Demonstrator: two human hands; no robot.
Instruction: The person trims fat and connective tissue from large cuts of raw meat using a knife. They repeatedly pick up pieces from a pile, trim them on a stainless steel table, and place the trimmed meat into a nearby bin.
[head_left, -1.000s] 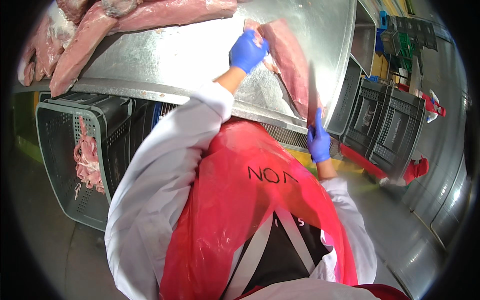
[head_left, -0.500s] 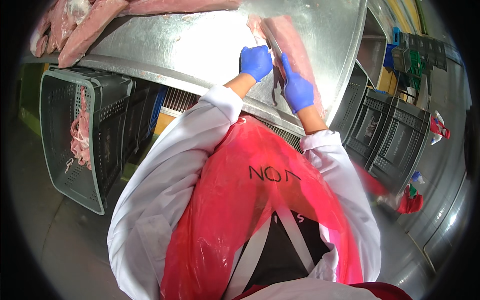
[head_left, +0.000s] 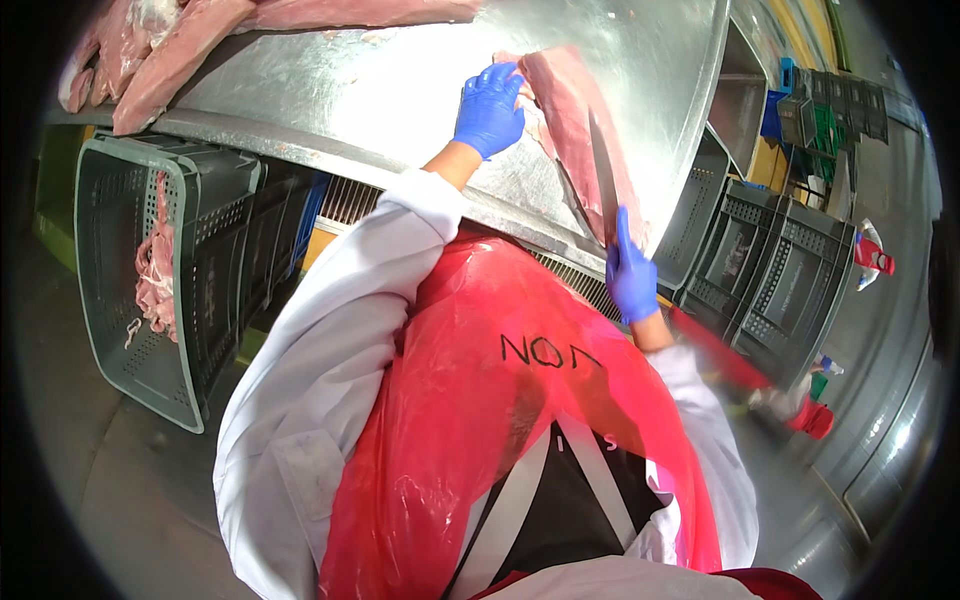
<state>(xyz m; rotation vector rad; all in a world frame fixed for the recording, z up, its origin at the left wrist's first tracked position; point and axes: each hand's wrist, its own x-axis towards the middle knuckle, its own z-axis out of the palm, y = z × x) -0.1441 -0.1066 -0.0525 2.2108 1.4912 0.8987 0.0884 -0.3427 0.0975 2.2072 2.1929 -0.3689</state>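
Note:
A long pale-pink piece of meat (head_left: 565, 95) lies lengthwise on the steel table, with a thin ragged flap along its left side. My left hand (head_left: 490, 112), in a blue glove, has its fingers closed over the flap at the far left end; the fingertips are partly hidden. In my blue-gloved right hand (head_left: 632, 275) is a knife, gripped at the table's near edge with the index finger stretched along it. The knife's long blade (head_left: 604, 165) points away from me over the right part of the meat. Its handle is hidden in the glove.
The steel table (head_left: 400, 110) carries more long meat pieces (head_left: 185, 60) at the far left. A grey perforated crate (head_left: 190, 300) with meat scraps (head_left: 158, 270) stands below on the left. Dark crates (head_left: 760, 260) are stacked to the right of the table.
My right hand has drawn the knife back toward me and to the right, from the meat's far left edge. My left hand has shifted slightly left and away from me.

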